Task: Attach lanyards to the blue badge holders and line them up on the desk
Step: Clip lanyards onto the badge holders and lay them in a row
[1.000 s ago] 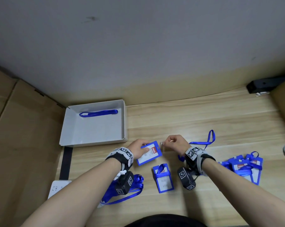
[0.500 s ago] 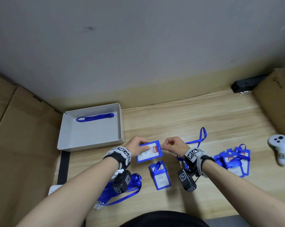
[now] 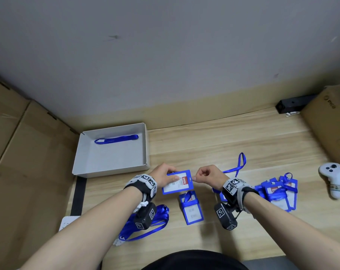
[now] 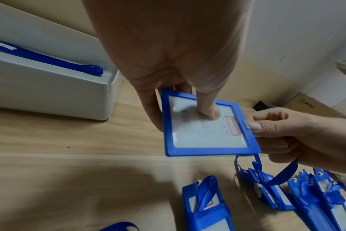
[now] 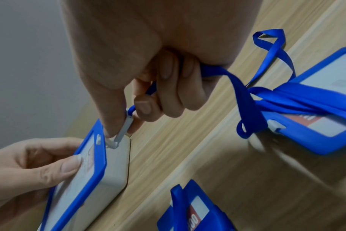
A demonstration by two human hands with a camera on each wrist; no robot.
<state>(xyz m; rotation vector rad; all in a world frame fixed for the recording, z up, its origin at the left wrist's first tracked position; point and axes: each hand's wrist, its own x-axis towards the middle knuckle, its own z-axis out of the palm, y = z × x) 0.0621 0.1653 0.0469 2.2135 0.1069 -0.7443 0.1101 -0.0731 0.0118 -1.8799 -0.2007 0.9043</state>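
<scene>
My left hand (image 3: pixel 165 175) holds a blue badge holder (image 3: pixel 178 182) (image 4: pixel 205 128) above the desk, thumb on its clear face and fingers beneath. My right hand (image 3: pixel 203 175) pinches the white clip (image 5: pixel 124 129) of a blue lanyard (image 3: pixel 238 165) (image 5: pixel 245 93) against the slot on the holder's edge (image 5: pixel 98 139). The strap runs through the right palm and trails back over the desk. Another holder with a lanyard (image 3: pixel 191 209) lies below the hands. Several finished holders (image 3: pixel 276 193) are piled to the right.
A white tray (image 3: pixel 83 152) at the back left holds one folded lanyard (image 3: pixel 116 138). More lanyards (image 3: pixel 145 225) lie under my left forearm. A white controller (image 3: pixel 334 179) sits at the far right beside a cardboard box (image 3: pixel 329 123). Cardboard (image 3: pixel 24 172) borders the left.
The view has shifted left, bringing the controller and the box into sight. My right hand has brought the clip closer, up to the holder's edge; the left hand keeps its hold.
</scene>
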